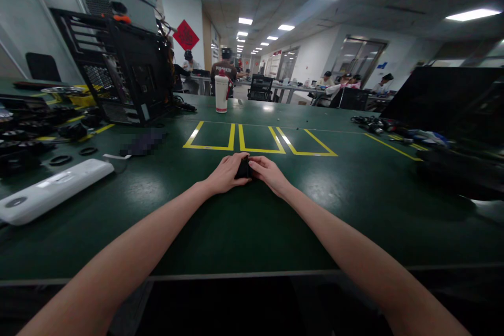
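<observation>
Both hands meet over the middle of the green table (220, 241), around a small black block-like object (243, 169) whose kind I cannot make out. My left hand (227, 174) grips it from the left, thumb at the near side and fingers over the far side. On its right side, the fingertips of my right hand (270, 172) pinch together at the object's edge. Much of the object is hidden by the fingers. Just beyond the hands, yellow tape outlines (262, 151) mark three bays on the tabletop.
A white cup (221, 94) stands at the back. To the left are an open black computer case (129, 73), a white power-strip-like device (55, 189) and black rings (61, 160). Cables (374, 125) and a dark monitor (444, 100) occupy the right. Several people sit farther off.
</observation>
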`<state>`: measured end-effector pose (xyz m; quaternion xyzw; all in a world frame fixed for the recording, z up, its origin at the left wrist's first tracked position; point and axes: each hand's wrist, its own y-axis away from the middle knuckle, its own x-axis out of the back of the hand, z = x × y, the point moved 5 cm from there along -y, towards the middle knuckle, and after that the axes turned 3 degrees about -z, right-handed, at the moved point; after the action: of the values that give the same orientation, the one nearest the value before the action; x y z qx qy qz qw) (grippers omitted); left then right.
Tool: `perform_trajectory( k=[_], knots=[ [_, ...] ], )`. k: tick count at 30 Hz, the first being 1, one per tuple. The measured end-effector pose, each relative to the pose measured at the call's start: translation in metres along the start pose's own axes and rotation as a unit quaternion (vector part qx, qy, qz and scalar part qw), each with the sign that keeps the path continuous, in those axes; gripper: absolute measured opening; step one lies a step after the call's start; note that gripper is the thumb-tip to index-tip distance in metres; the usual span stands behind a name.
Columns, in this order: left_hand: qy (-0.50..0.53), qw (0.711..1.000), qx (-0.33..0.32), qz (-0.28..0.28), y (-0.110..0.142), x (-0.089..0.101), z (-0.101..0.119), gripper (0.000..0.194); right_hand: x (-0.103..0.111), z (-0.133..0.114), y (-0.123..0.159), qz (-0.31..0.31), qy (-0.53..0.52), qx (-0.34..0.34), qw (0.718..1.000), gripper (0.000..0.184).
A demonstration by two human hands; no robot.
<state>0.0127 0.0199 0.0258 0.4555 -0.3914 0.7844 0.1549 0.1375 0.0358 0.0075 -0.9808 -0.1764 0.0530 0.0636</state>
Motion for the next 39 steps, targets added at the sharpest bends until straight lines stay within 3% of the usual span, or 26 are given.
perform_trajectory(
  k=[3, 10, 17, 21, 27, 33, 39],
  knots=[
    [0.0, 1.0, 0.002, -0.001, 0.0, 0.0, 0.0, 0.062, 0.0, 0.001, 0.0, -0.017, 0.009, -0.013, 1.0, 0.027],
    [0.0, 1.0, 0.001, -0.001, 0.0, 0.0, 0.0, 0.061, -0.002, -0.006, 0.01, -0.054, 0.063, 0.035, 0.996, 0.029],
    [-0.001, 1.0, 0.005, -0.003, -0.001, 0.0, -0.001, 0.061, 0.0, 0.001, 0.003, -0.012, 0.08, 0.026, 0.996, 0.027],
    [0.002, 1.0, 0.005, 0.0, -0.001, -0.001, -0.001, 0.061, 0.0, 0.003, 0.001, -0.03, 0.072, 0.008, 0.997, 0.033],
    [0.008, 1.0, -0.002, 0.004, -0.001, -0.001, -0.002, 0.062, -0.005, -0.007, 0.011, -0.044, 0.098, 0.053, 0.993, 0.032],
    [0.002, 1.0, -0.002, 0.003, -0.001, -0.002, -0.003, 0.063, -0.005, -0.006, 0.012, -0.018, 0.104, 0.053, 0.993, 0.02],
    [-0.001, 1.0, 0.002, 0.005, -0.001, -0.003, -0.003, 0.063, -0.002, -0.001, 0.006, -0.021, 0.093, 0.029, 0.995, 0.03]
  ],
)
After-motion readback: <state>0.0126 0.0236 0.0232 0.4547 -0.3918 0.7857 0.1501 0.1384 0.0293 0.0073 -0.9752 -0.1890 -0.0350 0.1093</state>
